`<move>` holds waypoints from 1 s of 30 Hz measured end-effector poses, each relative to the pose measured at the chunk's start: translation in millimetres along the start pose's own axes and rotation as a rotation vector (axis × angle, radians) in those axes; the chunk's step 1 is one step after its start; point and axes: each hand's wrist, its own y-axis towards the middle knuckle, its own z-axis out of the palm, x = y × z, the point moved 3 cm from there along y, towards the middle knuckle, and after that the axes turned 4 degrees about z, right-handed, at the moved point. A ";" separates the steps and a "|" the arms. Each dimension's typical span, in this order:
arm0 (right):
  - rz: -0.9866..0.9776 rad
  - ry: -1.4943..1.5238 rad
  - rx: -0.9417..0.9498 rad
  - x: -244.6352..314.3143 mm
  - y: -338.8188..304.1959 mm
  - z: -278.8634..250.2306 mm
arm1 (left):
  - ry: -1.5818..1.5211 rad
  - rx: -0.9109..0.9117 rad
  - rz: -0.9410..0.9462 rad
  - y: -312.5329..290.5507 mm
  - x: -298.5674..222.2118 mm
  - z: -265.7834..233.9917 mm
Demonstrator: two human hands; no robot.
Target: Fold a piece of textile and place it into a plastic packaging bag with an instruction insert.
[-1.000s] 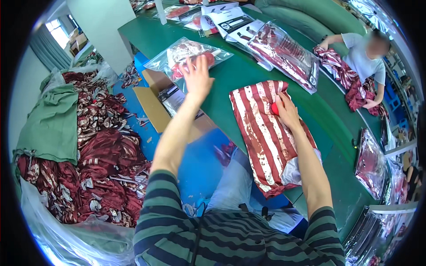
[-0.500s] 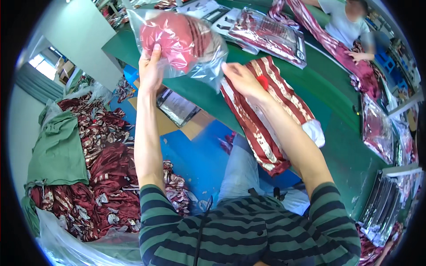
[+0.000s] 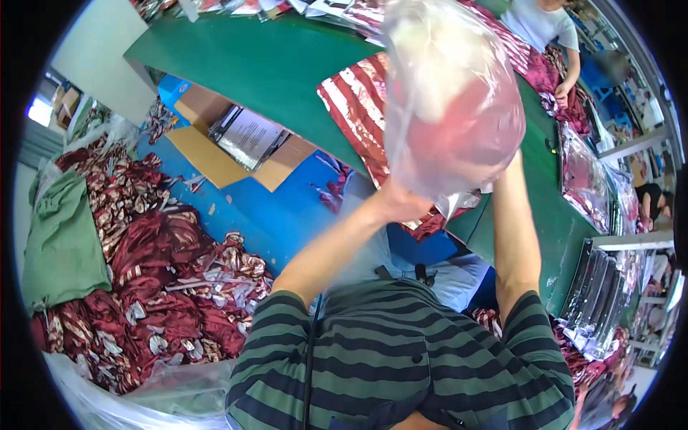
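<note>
Over the table (image 3: 272,64), raised hands (image 3: 406,201) flank a clear bag (image 3: 459,107).

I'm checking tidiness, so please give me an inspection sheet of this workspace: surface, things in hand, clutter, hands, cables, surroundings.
Surface: green table; striped cloth on it, partly hidden by the clear bag.
Things in hand: the clear bag, raised, with red and whitish contents.
Clutter: heap of dark red cloth at left, green cloth on it; open cardboard box beside the table, packets inside.
Hands: left hand at the bag's lower edge, blurred; right hand at its right side, mostly hidden.
Cables: thin dark cord down the striped shirt; use unclear.
Surroundings: co-worker across the table; blue floor.
</note>
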 end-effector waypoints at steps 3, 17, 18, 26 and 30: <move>0.412 0.046 -0.194 -19.0 38.3 -66.0 | 0.042 0.493 -0.561 9.4 -35.8 15.1; -0.086 -0.581 0.167 -127.2 90.0 24.4 | -0.053 0.757 -0.398 -77.4 -52.8 0.6; -0.044 -0.603 0.216 -121.1 96.2 25.8 | -0.177 0.817 -0.431 -63.0 -70.9 -10.3; -0.052 -0.746 0.300 -135.9 149.7 22.9 | 0.659 0.203 -0.124 21.0 3.3 -56.7; 0.225 -0.968 0.121 -138.0 135.4 21.6 | 0.743 0.187 -0.173 9.9 45.4 -31.7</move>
